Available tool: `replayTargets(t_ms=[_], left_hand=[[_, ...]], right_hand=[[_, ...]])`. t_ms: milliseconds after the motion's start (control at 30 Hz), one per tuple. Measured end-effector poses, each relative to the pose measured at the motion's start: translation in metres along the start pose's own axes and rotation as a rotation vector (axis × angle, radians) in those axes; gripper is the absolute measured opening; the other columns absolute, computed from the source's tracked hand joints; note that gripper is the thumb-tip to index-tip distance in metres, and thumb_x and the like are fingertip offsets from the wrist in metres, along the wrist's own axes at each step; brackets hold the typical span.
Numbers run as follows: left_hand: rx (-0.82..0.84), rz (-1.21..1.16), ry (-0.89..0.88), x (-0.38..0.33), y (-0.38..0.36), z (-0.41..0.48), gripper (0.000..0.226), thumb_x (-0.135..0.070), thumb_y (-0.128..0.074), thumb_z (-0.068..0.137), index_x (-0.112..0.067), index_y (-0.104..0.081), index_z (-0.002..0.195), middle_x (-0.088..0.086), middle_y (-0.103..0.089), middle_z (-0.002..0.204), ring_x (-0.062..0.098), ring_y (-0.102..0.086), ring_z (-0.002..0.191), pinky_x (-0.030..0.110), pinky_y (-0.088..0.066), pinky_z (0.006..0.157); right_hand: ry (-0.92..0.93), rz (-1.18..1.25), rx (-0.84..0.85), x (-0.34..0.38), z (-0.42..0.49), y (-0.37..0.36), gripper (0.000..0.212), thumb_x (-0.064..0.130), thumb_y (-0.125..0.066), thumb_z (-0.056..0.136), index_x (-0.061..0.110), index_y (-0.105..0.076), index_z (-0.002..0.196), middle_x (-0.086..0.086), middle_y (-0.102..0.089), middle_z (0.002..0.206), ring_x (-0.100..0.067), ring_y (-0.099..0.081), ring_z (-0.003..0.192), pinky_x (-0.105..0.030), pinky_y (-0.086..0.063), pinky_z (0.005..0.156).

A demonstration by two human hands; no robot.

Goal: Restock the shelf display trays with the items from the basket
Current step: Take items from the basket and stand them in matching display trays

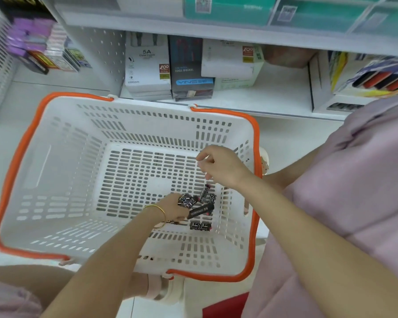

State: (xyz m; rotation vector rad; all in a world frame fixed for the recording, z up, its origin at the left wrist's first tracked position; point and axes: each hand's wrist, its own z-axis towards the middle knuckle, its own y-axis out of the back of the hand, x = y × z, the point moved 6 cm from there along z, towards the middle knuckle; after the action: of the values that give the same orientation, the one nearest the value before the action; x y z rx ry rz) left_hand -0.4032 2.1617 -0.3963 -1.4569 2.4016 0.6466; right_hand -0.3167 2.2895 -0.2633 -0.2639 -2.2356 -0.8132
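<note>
Two bare forearms reach forward from the bottom edge, the left one with a thin gold bangle (155, 212) at the wrist. The left hand (172, 208) is low on the basket floor. Its fingers are closed round a small bunch of black packets printed with white and pink lines (186, 200). A black stick with a white barcode number (200, 211) juts from the same grip, which suggests it is gathering several at once to save trips.

A few loose packets (200, 226) of the same kind lie just beside that hand, crowded toward the near right corner. The right hand (221, 166) hovers above them inside the basket. Its fingers are loosely curled downward with nothing visible in them, probably ready to collect the rest.

The white slotted plastic shopping basket with an orange rim (62, 161) is set down close in front of the shelving, likely so the goods have a short way to go. Behind it, a white metal shelf (274, 95) carries a white box marked 5A data cable (147, 65) next to a dark grey box with a blue band (191, 70).

On the level above, clear plastic display trays (313, 19) hold teal boxes. I cannot tell which tray is meant for the packets. The person's pale pink clothing (354, 191) fills the right side.
</note>
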Motion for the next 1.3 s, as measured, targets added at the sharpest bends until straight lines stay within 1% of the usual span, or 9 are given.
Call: replayTargets(t_ms=[100, 233, 433, 600, 733, 933, 1033, 1133, 1300], left_hand=[[-0.055, -0.355, -0.024, -0.007, 0.020, -0.020, 0.005, 0.000, -0.056, 0.085, -0.003, -0.054, 0.080, 0.011, -0.057, 0.067, 0.013, -0.056, 0.053, 0.024, -0.053, 0.059], [-0.062, -0.724, -0.148, -0.041, 0.045, -0.055, 0.004, 0.004, -0.055, 0.088, 0.000, -0.054, 0.090, 0.010, -0.054, 0.071, 0.016, -0.052, 0.063, 0.027, -0.052, 0.062], [-0.160, -0.815, -0.366, -0.121, 0.073, -0.117, 0.011, 0.006, -0.053, 0.087, -0.003, -0.056, 0.090, 0.009, -0.058, 0.069, 0.013, -0.055, 0.058, 0.023, -0.048, 0.054], [0.053, -1.072, -0.382, -0.193, 0.071, -0.170, 0.017, -0.003, -0.054, 0.087, 0.002, -0.061, 0.102, 0.018, -0.071, 0.090, 0.020, -0.069, 0.070, 0.019, -0.046, 0.048], [0.128, -1.032, -0.473, -0.257, 0.062, -0.212, 0.030, -0.007, -0.062, 0.069, 0.005, -0.061, 0.096, 0.019, -0.069, 0.085, 0.020, -0.068, 0.065, 0.016, -0.041, 0.040], [-0.022, -0.921, -0.733, -0.353, 0.060, -0.262, 0.019, 0.004, -0.056, 0.085, 0.000, -0.055, 0.103, 0.015, -0.065, 0.079, 0.019, -0.066, 0.063, 0.016, -0.036, 0.039], [-0.001, -0.854, -0.819, -0.399, 0.054, -0.284, 0.017, 0.004, -0.056, 0.085, -0.001, -0.056, 0.102, 0.014, -0.068, 0.081, 0.020, -0.067, 0.069, 0.016, -0.037, 0.040], [0.007, -0.817, -0.833, -0.436, 0.051, -0.298, 0.008, 0.002, -0.058, 0.084, -0.003, -0.059, 0.091, 0.012, -0.071, 0.079, 0.022, -0.070, 0.074, 0.017, -0.041, 0.040], [-0.016, -0.752, -0.803, -0.471, 0.051, -0.306, 0.007, 0.001, -0.061, 0.084, -0.003, -0.059, 0.079, 0.009, -0.068, 0.066, 0.013, -0.067, 0.056, 0.014, -0.039, 0.036]], right_hand=[[-0.016, 0.058, -0.087, -0.001, -0.001, 0.012, 0.020, 0.011, -0.045, 0.096, 0.010, -0.059, 0.110, -0.008, -0.060, 0.114, -0.025, -0.063, 0.097, -0.031, -0.051, 0.078], [-0.053, 0.097, -0.141, -0.002, -0.007, 0.028, 0.026, 0.004, -0.039, 0.096, 0.011, -0.056, 0.115, -0.007, -0.052, 0.126, -0.025, -0.061, 0.097, -0.036, -0.054, 0.075], [0.066, 0.475, -0.149, 0.033, -0.036, 0.069, 0.011, 0.007, -0.058, 0.091, 0.012, -0.059, 0.101, -0.006, -0.057, 0.082, -0.014, -0.057, 0.057, -0.019, -0.047, 0.044], [0.323, 0.491, -0.156, 0.071, -0.087, 0.147, 0.021, -0.004, -0.058, 0.087, 0.015, -0.057, 0.094, -0.007, -0.063, 0.080, -0.008, -0.059, 0.064, -0.017, -0.047, 0.054], [0.466, 0.533, -0.162, 0.092, -0.134, 0.204, 0.023, -0.012, -0.056, 0.084, 0.010, -0.058, 0.091, -0.011, -0.066, 0.086, -0.009, -0.064, 0.074, -0.019, -0.052, 0.062], [0.558, 0.536, -0.506, 0.106, -0.194, 0.284, 0.031, 0.003, -0.063, 0.085, 0.025, -0.065, 0.107, -0.010, -0.061, 0.093, -0.016, -0.060, 0.084, -0.018, -0.051, 0.059], [0.631, 0.604, -0.617, 0.111, -0.222, 0.321, 0.028, 0.001, -0.063, 0.084, 0.017, -0.061, 0.107, -0.015, -0.066, 0.089, -0.020, -0.063, 0.087, -0.021, -0.052, 0.061], [0.724, 0.582, -0.764, 0.119, -0.255, 0.362, 0.025, -0.002, -0.061, 0.085, 0.015, -0.059, 0.103, -0.009, -0.071, 0.093, -0.009, -0.065, 0.080, -0.021, -0.052, 0.063], [0.769, 0.378, -1.206, 0.120, -0.291, 0.439, 0.032, 0.002, -0.060, 0.080, 0.028, -0.060, 0.097, -0.010, -0.065, 0.096, -0.017, -0.062, 0.084, -0.030, -0.055, 0.071]])
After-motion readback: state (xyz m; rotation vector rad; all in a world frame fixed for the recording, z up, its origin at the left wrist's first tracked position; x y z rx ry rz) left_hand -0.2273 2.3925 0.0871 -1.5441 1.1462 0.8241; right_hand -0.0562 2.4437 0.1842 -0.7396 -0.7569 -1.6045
